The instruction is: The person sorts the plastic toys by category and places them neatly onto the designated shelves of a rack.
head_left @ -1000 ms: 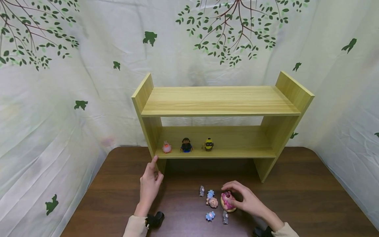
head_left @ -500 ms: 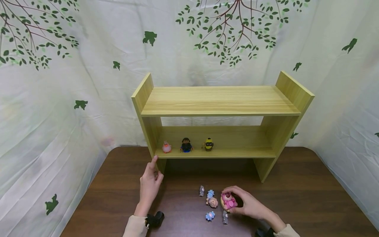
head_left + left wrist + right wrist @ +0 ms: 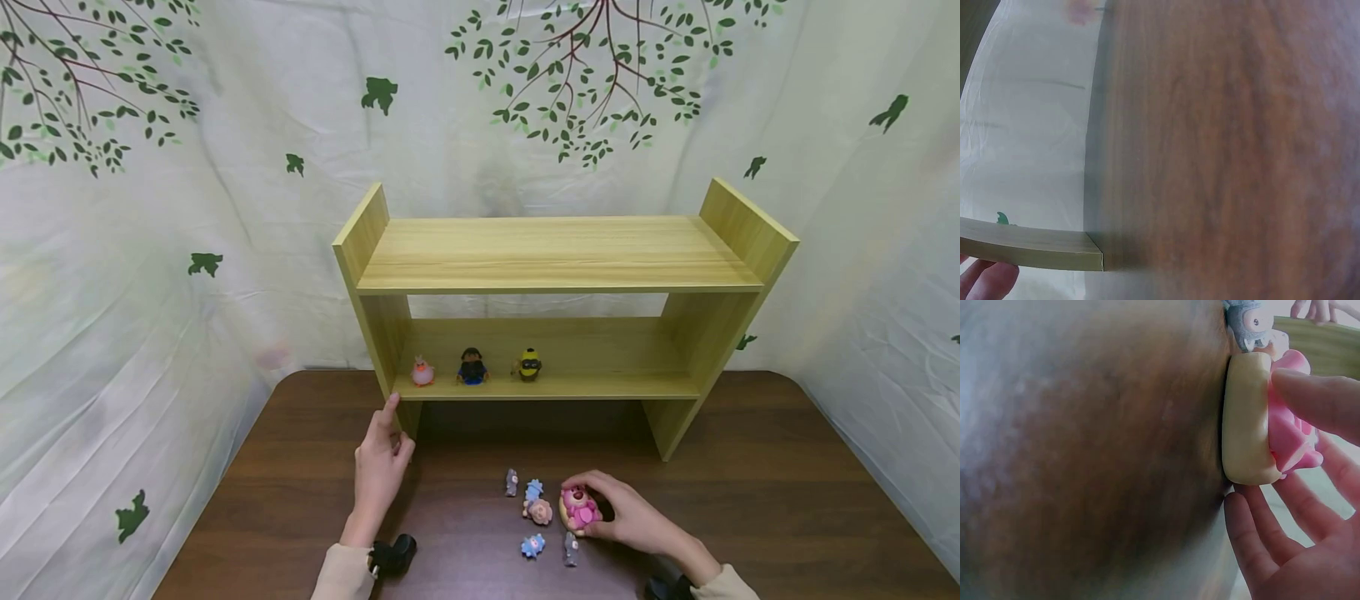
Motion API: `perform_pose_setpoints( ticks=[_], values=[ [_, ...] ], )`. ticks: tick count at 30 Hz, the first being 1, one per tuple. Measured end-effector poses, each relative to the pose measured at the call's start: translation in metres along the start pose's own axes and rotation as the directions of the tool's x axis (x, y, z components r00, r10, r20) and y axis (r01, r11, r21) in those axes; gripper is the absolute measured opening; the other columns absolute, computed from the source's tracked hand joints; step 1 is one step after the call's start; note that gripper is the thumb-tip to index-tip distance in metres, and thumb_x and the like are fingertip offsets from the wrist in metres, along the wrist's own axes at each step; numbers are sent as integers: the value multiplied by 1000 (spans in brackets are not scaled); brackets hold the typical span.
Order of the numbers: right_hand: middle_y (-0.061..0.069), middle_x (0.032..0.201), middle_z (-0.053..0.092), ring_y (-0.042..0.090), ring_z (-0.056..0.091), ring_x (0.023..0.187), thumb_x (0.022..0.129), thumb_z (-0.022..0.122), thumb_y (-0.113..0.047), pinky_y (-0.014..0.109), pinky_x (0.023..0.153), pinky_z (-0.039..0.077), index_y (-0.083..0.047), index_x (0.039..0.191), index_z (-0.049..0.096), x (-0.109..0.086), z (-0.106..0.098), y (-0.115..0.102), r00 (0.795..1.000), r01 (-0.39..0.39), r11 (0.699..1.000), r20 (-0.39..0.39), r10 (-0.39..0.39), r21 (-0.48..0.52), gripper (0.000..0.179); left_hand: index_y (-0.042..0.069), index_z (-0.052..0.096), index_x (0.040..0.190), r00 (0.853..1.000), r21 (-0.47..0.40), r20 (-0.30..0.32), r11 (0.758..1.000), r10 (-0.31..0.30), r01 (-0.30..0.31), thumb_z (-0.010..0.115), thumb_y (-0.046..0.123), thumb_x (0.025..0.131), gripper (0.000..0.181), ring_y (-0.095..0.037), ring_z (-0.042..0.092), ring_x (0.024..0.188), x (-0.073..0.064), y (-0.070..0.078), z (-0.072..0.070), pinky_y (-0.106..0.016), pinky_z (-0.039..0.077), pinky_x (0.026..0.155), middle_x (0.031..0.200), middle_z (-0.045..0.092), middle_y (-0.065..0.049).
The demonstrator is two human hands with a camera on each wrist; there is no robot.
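Note:
In the head view my right hand (image 3: 633,518) holds a pink bear figurine (image 3: 580,508) with a cream-coloured base, fingers at its far side and thumb at its near side. The right wrist view shows the thumb (image 3: 1322,403) against the pink part, and the cream base (image 3: 1246,419) close to the tabletop. My left hand (image 3: 378,471) has its index finger straight, touching the front left edge of the wooden shelf (image 3: 558,255). Close by the bear lie grey figurines (image 3: 572,550), blue figurines (image 3: 533,547) and a peach-coloured one (image 3: 538,512).
On the shelf's middle board stand a pink figurine (image 3: 422,372), a dark-haired figurine in blue (image 3: 472,367) and a yellow one (image 3: 529,365). The brown table (image 3: 300,500) carries the shelf. Behind hangs a white cloth (image 3: 300,225) printed with leaves.
My right hand has shifted slightly and its thumb has moved from over the bear's front to its near side. The left hand stays at the shelf edge.

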State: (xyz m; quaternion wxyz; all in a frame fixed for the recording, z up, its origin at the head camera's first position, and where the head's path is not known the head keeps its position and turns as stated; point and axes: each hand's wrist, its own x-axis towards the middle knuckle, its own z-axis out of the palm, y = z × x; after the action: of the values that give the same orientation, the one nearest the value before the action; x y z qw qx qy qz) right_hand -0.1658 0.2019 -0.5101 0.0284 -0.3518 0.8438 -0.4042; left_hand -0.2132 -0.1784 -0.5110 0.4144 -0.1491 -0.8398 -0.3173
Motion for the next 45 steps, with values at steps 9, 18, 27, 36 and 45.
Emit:
perform_pose_setpoints(
  ticks=[9,18,27,36,45],
  values=[
    [-1,115,60,13,56,102,74,80,-11,38,85,47,-11,122,59,1,-2,-1,998,-36,999,-60,34,-36,52,26,34,145,1000,0,5,1000,-6,6,61,-16,72,88,-4,32,56,1,0,0,-24,33,46,80,43,-8],
    [-10,112,59,11,56,103,68,83,-11,41,86,47,-16,117,60,6,-3,-7,989,-34,998,-142,26,-51,54,25,33,145,1000,8,12,1000,-12,12,61,-16,73,88,-5,33,57,0,0,-1,-25,33,47,80,42,-8],
    [-9,111,59,12,56,101,70,84,-15,42,84,47,-15,118,62,10,-7,-21,977,13,999,-213,-22,-45,54,25,33,145,1000,2,3,1000,6,-6,62,-17,72,88,-5,34,57,-1,0,-3,-25,34,47,80,43,-9],
    [8,110,61,23,58,99,68,82,-3,33,84,48,-5,114,63,18,-27,-76,952,76,996,-292,-89,-55,51,25,33,145,1000,3,7,1000,5,-5,62,-16,73,88,-5,33,57,-2,-1,-3,-25,34,47,80,43,-8],
    [7,110,62,20,58,99,69,81,-7,30,83,46,-7,115,63,24,-37,-84,933,128,987,-326,-154,-101,49,23,33,145,1000,-6,23,1000,-16,16,61,-14,75,84,-7,33,57,-4,-3,-2,-25,36,47,80,43,-10]
  ],
)
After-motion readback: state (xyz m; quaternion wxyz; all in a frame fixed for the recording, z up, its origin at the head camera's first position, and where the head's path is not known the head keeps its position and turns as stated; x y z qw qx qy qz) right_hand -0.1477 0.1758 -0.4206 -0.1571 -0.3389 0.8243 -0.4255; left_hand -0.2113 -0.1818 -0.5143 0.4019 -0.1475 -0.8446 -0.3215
